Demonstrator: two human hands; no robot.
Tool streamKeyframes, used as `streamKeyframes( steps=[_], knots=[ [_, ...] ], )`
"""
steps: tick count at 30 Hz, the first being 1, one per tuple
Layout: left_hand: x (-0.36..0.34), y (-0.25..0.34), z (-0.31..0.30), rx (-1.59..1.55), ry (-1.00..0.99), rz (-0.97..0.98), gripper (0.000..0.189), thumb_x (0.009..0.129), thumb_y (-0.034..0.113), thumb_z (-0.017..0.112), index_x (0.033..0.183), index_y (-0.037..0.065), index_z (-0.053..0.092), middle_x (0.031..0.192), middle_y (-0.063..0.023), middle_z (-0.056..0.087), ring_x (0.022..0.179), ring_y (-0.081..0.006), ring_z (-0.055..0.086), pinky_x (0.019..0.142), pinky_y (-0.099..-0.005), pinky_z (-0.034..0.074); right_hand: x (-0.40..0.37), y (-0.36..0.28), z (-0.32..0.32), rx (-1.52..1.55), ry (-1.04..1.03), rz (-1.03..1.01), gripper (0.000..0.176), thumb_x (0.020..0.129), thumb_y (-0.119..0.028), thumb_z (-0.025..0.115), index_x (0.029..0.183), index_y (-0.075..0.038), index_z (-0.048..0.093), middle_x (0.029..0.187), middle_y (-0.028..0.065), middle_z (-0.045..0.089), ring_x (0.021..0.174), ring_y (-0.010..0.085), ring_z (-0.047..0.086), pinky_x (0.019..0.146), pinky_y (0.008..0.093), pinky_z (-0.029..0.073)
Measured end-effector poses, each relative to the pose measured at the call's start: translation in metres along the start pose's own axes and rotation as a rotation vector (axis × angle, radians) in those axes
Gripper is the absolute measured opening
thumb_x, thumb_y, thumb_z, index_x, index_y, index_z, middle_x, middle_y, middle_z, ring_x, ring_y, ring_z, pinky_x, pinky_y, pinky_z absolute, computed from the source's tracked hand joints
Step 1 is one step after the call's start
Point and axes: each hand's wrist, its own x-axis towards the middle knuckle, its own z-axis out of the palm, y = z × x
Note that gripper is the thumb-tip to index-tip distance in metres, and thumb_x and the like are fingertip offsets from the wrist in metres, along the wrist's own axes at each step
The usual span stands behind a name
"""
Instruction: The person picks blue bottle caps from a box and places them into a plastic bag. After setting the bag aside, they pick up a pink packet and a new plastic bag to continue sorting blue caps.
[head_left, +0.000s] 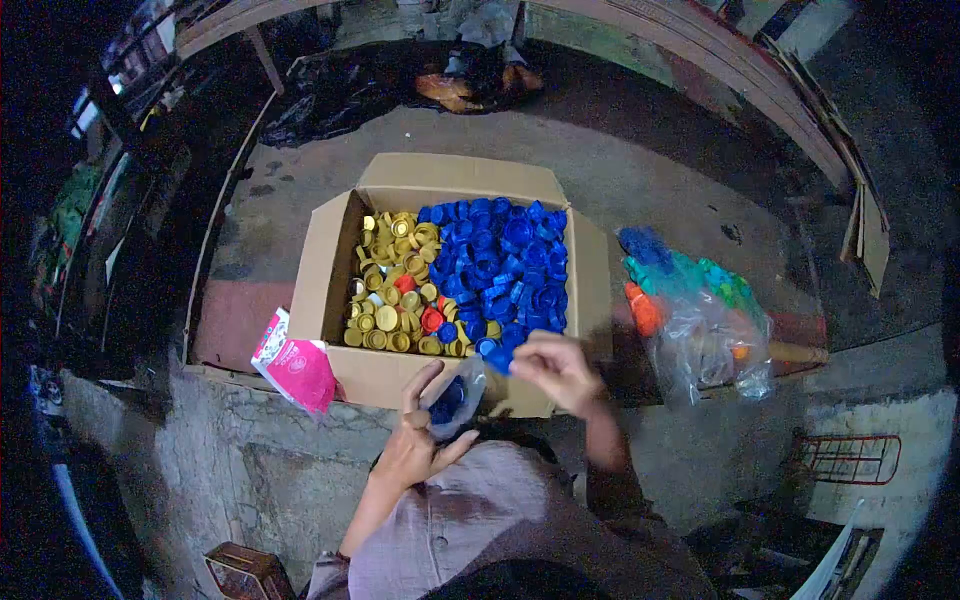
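Note:
My left hand (408,445) grips a clear plastic bag (470,398) at the near edge of an open cardboard box (455,175). Dark blue caps show inside the bag. A blue bottle cap (498,360) is pinched in the fingers of my right hand (560,372), just right of the bag's mouth and over the box's near side. Within the box, many blue caps (500,255) fill the right part and yellow caps (388,318) fill the left. A few red caps (432,319) lie among the yellow ones.
Right of the box lie bags of green caps (700,280) and orange caps (645,312). A pink packet (297,368) rests at the front left edge of the platform. Black plastic (340,95) lies at the back. A wire rack (850,460) is at lower right.

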Motion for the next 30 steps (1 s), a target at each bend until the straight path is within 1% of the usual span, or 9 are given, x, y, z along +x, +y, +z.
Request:
streamKeyframes(
  steps=[1, 7, 9, 13, 19, 21, 24, 27, 30],
  knots=[
    [0.002, 0.003, 0.000, 0.030, -0.038, -0.023, 0.060, 0.066, 0.022, 0.072, 0.102, -0.003, 0.032, 0.123, -0.0290, 0.027, 0.115, -0.0414, 0.036, 0.090, -0.0418, 0.040, 0.004, -0.036, 0.004, 0.061, -0.091, 0.135, 0.010, 0.075, -0.011, 0.062, 0.073, -0.002, 0.060, 0.066, 0.0024, 0.048, 0.059, 0.0084, 0.045, 0.051, 0.0227, 0.033],
    [0.010, 0.009, -0.004, 0.071, -0.114, -0.094, 0.043, 0.064, 0.023, 0.073, 0.082, -0.010, 0.053, 0.125, -0.0274, 0.030, 0.116, -0.0374, 0.036, 0.091, -0.0386, 0.039, 0.005, -0.026, 0.043, -0.578, -0.366, -0.155, 0.017, 0.074, -0.023, 0.058, 0.082, -0.009, 0.064, 0.074, 0.0039, 0.051, 0.081, 0.0202, 0.048, 0.071, 0.0335, 0.034],
    [0.014, 0.010, -0.006, 0.121, -0.115, -0.044, 0.042, 0.064, 0.023, 0.073, 0.081, -0.010, 0.053, 0.124, -0.0274, 0.030, 0.116, -0.0376, 0.036, 0.091, -0.0386, 0.040, 0.003, -0.030, 0.041, -0.648, -0.347, -0.224, 0.016, 0.075, -0.022, 0.058, 0.084, -0.010, 0.064, 0.075, 0.0037, 0.051, 0.082, 0.0207, 0.048, 0.071, 0.0330, 0.034],
    [0.009, 0.006, -0.006, 0.108, -0.071, -0.049, 0.041, 0.065, 0.022, 0.073, 0.076, -0.010, 0.051, 0.122, -0.0282, 0.031, 0.115, -0.0381, 0.037, 0.089, -0.0391, 0.041, 0.015, -0.007, 0.003, -0.408, 0.243, -0.020, 0.014, 0.075, -0.019, 0.060, 0.081, -0.008, 0.064, 0.062, 0.0063, 0.050, 0.057, 0.0218, 0.048, 0.054, 0.0330, 0.037],
    [0.007, -0.004, -0.005, 0.055, 0.002, 0.107, 0.053, 0.065, 0.020, 0.073, 0.098, -0.005, 0.040, 0.121, -0.0290, 0.031, 0.113, -0.0418, 0.037, 0.087, -0.0420, 0.043, 0.013, 0.044, 0.000, -0.853, 0.044, 0.151, 0.016, 0.074, -0.020, 0.061, 0.082, -0.007, 0.064, 0.068, 0.0136, 0.060, 0.064, 0.0291, 0.059, 0.061, 0.0360, 0.047],
    [0.007, -0.004, -0.006, 0.043, 0.001, 0.095, 0.056, 0.065, 0.020, 0.073, 0.101, -0.003, 0.037, 0.121, -0.0289, 0.030, 0.113, -0.0422, 0.037, 0.087, -0.0424, 0.042, 0.016, 0.044, 0.002, -0.846, -0.036, 0.344, 0.014, 0.073, -0.019, 0.060, 0.082, -0.008, 0.065, 0.082, 0.0157, 0.061, 0.078, 0.0305, 0.059, 0.068, 0.0389, 0.047],
    [0.008, 0.002, -0.012, 0.030, -0.035, 0.011, 0.056, 0.066, 0.020, 0.073, 0.101, -0.002, 0.035, 0.121, -0.0293, 0.030, 0.113, -0.0425, 0.037, 0.087, -0.0424, 0.042, 0.016, 0.051, -0.001, -0.839, -0.080, 0.289, 0.019, 0.075, -0.021, 0.058, 0.084, -0.006, 0.064, 0.076, 0.0172, 0.061, 0.068, 0.0313, 0.059, 0.064, 0.0392, 0.047],
    [0.008, 0.005, -0.015, 0.043, -0.091, -0.080, 0.049, 0.066, 0.021, 0.073, 0.092, -0.005, 0.040, 0.121, -0.0300, 0.029, 0.113, -0.0419, 0.037, 0.088, -0.0415, 0.042, 0.018, 0.034, -0.002, -0.552, -0.076, 0.377, 0.016, 0.073, -0.018, 0.064, 0.080, -0.004, 0.064, 0.069, 0.0112, 0.060, 0.056, 0.0171, 0.055, 0.052, 0.0293, 0.042],
    [0.005, 0.003, -0.015, 0.076, -0.114, -0.083, 0.043, 0.066, 0.021, 0.072, 0.080, -0.007, 0.044, 0.121, -0.0301, 0.030, 0.115, -0.0414, 0.036, 0.088, -0.0405, 0.042, 0.005, -0.008, 0.006, -0.013, 0.059, 0.017, 0.012, 0.070, -0.012, 0.067, 0.074, -0.002, 0.062, 0.067, 0.0071, 0.051, 0.055, 0.0122, 0.046, 0.050, 0.0265, 0.036]
  ],
)
